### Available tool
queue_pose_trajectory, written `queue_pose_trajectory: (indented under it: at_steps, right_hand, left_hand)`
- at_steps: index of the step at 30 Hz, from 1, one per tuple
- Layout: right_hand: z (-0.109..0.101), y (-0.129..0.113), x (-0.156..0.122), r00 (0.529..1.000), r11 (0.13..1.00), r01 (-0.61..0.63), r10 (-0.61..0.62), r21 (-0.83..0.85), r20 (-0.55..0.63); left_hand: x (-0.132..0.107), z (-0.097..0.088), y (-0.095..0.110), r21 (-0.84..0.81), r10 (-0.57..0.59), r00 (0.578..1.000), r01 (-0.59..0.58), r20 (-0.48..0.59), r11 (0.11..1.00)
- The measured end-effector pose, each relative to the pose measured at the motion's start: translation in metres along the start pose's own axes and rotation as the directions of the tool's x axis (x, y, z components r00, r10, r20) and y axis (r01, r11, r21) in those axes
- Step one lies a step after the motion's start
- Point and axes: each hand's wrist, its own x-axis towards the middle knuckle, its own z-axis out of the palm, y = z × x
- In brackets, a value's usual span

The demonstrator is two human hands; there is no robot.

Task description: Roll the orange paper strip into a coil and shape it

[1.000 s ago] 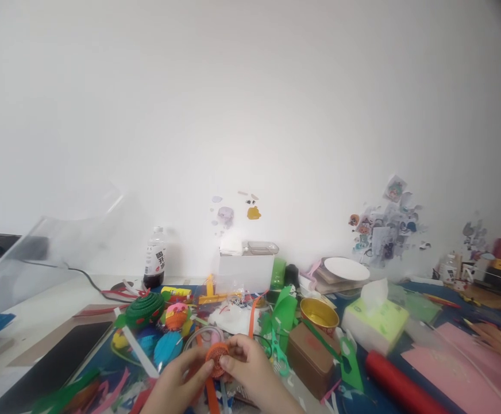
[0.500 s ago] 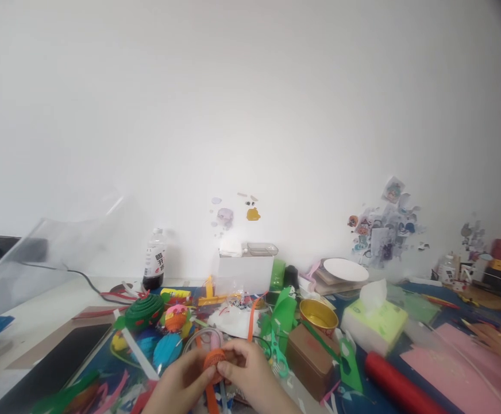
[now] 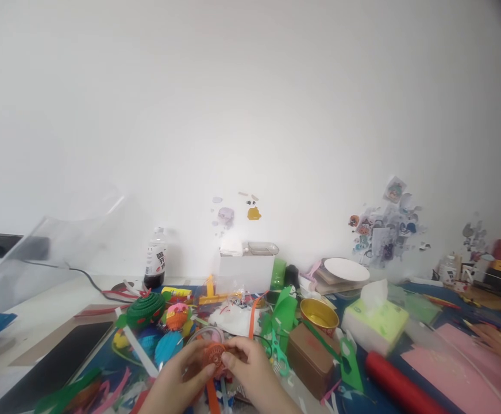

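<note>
Between my two hands is a small round orange coil of ridged paper (image 3: 214, 356). My left hand (image 3: 179, 374) pinches its left side, and my right hand (image 3: 248, 368) pinches its right side with thumb and fingers. An orange paper strip (image 3: 211, 397) hangs below it. Behind the hands stands a clear round container rim (image 3: 205, 333), partly hidden. Blue ridged paper discs (image 3: 168, 347), a green coiled dome (image 3: 145, 310) and an orange-pink coiled ball (image 3: 176, 316) lie to the left. Teal scissors (image 3: 280, 359) rest right of my right hand.
A brown box (image 3: 311, 359), a gold bowl (image 3: 319, 315), a tissue box (image 3: 375, 322) and a red roll (image 3: 399, 382) stand to the right. A bottle (image 3: 155, 261) is at the wall. Another person's hand (image 3: 494, 348) is at far right, over pink paper (image 3: 453, 362).
The orange coil has turned so that its flat spiral face shows more toward me. Both hands stay in nearly the same place around it.
</note>
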Motion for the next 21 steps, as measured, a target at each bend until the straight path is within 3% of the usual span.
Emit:
queue_pose_trajectory:
  at_steps: [5,8,15,21]
  right_hand:
    - [-0.001,0.001,0.002,0.997,0.999,-0.041,0.042,0.030,-0.062]
    - [-0.001,0.002,0.004,0.998,0.996,-0.044,0.047,0.084,-0.041]
    - [0.000,-0.001,0.005,0.996,0.984,-0.074,0.081,0.161,-0.037]
    - [-0.002,0.005,0.006,0.996,0.975,-0.088,0.093,0.202,-0.016]
  left_hand:
    - [-0.001,0.002,-0.003,-0.029,0.107,0.994,-0.107,-0.009,0.994]
    - [-0.001,0.001,-0.006,0.013,0.135,0.990,-0.135,-0.042,0.991]
    - [0.001,0.001,-0.013,0.024,0.148,0.989,-0.147,-0.026,0.989]
    - [-0.001,0.003,-0.009,0.017,0.084,0.996,-0.084,-0.010,0.996]
